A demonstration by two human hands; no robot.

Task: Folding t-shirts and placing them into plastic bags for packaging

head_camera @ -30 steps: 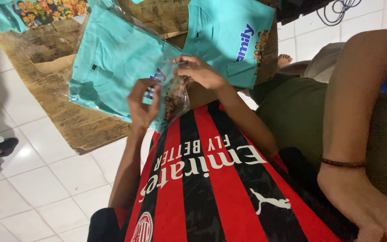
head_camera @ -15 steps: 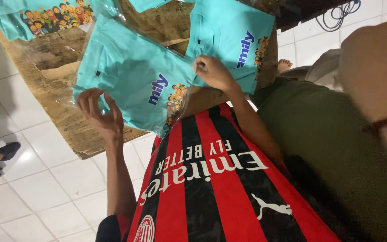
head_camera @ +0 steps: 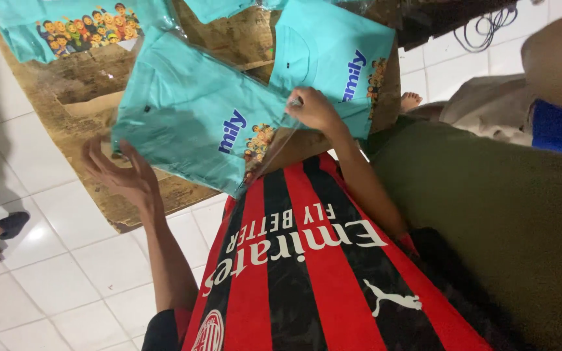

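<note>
A folded teal shirt (head_camera: pixel 190 123) with a cartoon print lies in a clear plastic bag on a brown cardboard sheet (head_camera: pixel 86 84). My right hand (head_camera: pixel 313 109) pinches the bag's near edge by the print. My left hand (head_camera: pixel 123 174) is spread, fingers apart, at the bag's left edge, holding nothing. A second folded teal shirt (head_camera: pixel 333 52) lies just behind my right hand, partly over the first. My red-and-black striped jersey (head_camera: pixel 294 279) fills the lower middle of the view.
A third teal shirt (head_camera: pixel 53 26) with a cartoon print lies at the top left. A person in olive clothing (head_camera: pixel 489 214) with a blue sleeve (head_camera: pixel 561 127) sits close on the right, a bare foot (head_camera: pixel 411 101) showing. White floor tiles (head_camera: pixel 66 273) and dark cables (head_camera: pixel 482 29) surround the cardboard.
My left hand left the bag's opening and swung out to the bag's left edge, fingers spread. My right hand stayed on the bag, which now lies flatter.
</note>
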